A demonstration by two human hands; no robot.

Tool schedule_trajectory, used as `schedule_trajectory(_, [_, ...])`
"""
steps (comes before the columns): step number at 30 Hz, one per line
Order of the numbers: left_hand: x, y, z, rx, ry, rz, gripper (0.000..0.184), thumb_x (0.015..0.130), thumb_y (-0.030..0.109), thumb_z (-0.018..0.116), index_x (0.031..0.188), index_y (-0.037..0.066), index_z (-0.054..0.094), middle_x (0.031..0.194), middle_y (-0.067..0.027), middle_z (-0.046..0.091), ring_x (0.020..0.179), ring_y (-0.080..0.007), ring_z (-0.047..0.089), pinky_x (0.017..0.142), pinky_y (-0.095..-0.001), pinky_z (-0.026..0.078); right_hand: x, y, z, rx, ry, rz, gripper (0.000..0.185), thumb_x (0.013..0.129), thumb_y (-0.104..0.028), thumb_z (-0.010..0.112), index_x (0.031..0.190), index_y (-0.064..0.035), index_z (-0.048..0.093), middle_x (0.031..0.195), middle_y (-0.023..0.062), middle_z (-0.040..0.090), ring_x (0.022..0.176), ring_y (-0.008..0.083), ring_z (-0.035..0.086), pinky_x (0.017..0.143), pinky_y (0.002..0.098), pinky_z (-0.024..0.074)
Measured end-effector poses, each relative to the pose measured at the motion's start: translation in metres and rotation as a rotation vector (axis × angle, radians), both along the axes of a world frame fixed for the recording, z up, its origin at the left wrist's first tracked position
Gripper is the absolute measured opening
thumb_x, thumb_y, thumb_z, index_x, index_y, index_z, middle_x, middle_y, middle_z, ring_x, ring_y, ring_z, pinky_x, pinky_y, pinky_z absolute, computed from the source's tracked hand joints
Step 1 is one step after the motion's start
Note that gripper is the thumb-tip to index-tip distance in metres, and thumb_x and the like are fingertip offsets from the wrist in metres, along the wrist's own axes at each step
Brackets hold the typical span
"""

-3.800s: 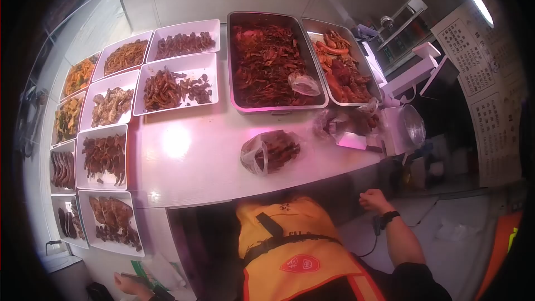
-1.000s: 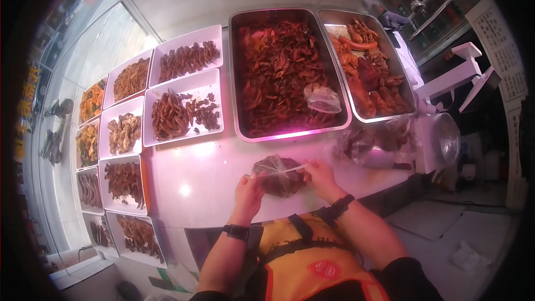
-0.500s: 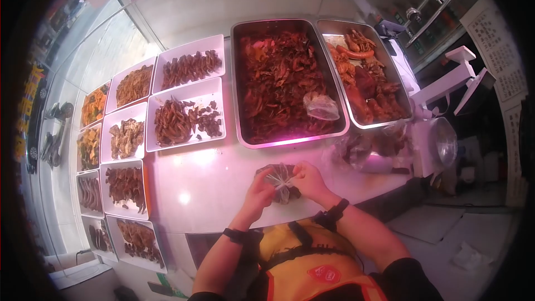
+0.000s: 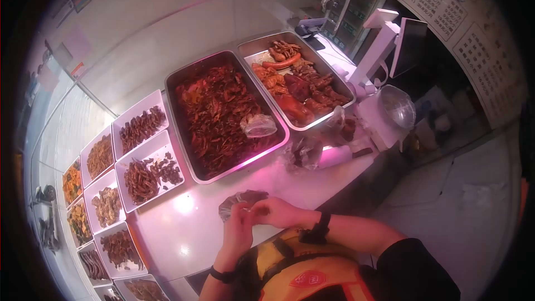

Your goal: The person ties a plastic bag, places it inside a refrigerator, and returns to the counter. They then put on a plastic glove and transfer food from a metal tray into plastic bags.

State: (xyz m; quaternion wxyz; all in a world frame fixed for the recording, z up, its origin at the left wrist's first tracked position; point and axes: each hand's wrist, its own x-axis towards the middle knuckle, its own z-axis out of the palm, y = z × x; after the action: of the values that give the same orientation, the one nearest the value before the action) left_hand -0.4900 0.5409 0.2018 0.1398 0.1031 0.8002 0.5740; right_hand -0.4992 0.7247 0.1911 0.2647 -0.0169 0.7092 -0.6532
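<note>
A clear plastic bag (image 4: 238,197) with dark contents lies on the white counter, just in front of my body. My left hand (image 4: 238,227) is closed on the gathered top of the bag. Beside it my right hand (image 4: 274,212) pinches the same gathered plastic, its fingertips touching those of the left. The fingers partly hide the bag's neck, so I cannot make out whether it is knotted. What is inside the bag is too dark to name.
Behind the bag stand a large metal tray (image 4: 243,165) of dark red food and a second metal tray (image 4: 305,128) of meats and sausage. White tubs (image 4: 131,208) of food line the left. On the right are filled plastic bags (image 4: 302,153) and a scale (image 4: 377,118).
My hands have come closer together at the bag's neck. The head view has turned to the right, so the trays and tubs appear tilted and further left.
</note>
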Motion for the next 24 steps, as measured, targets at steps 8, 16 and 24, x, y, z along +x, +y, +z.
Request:
schedule_trajectory(8, [0.010,0.146,0.081,-0.072,0.196,-0.146,0.024,0.093,0.004,0.059,0.116,0.000,0.060,0.102,-0.0174,0.071,0.093,-0.0272,0.071,0.081,-0.0360,0.055,0.073,0.161,0.087,0.040,0.223,-0.152,0.020,0.091,-0.019,0.063,0.095,-0.0002,0.061,0.085,0.0091,0.060,0.077,0.0201,0.058,0.073,0.0335,0.0477])
schedule_trajectory(16, [0.043,0.407,0.013,0.349,-0.999,-0.500,0.076,0.102,0.063,0.033,0.144,0.002,0.044,0.135,-0.0166,0.058,0.122,-0.0294,0.057,0.103,-0.0425,0.045,0.184,0.380,0.128,-0.026,0.414,-0.358,0.017,0.093,-0.017,0.059,0.090,-0.0008,0.054,0.075,0.0106,0.054,0.069,0.0243,0.055,0.065,0.0370,0.0437])
schedule_trajectory(24, [0.094,0.690,-0.009,0.896,-1.705,-0.715,0.084,0.097,0.069,0.038,0.146,0.000,0.039,0.136,-0.0191,0.055,0.123,-0.0338,0.055,0.104,-0.0479,0.044,0.249,0.609,0.129,0.090,0.411,-0.754,0.010,0.096,-0.010,0.059,0.097,-0.0018,0.054,0.085,0.0072,0.054,0.074,0.0161,0.053,0.067,0.0311,0.0444])
